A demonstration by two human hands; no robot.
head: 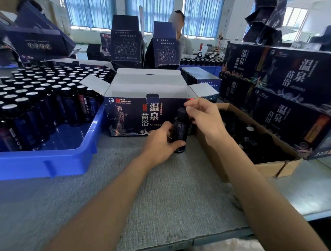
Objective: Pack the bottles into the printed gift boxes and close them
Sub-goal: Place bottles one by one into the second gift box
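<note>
A small dark bottle with a black cap stands upright on the grey table mat, just in front of an open printed gift box. My left hand grips the bottle's body low down. My right hand pinches the cap from the right side. The gift box is dark blue with Chinese lettering, and its white top flaps stand open. Its inside is hidden from this angle.
A blue plastic tray on the left holds several rows of capped bottles. A brown cardboard carton on the right holds dark caps. Closed printed boxes are stacked at the far right. A person stands behind more boxes at the back.
</note>
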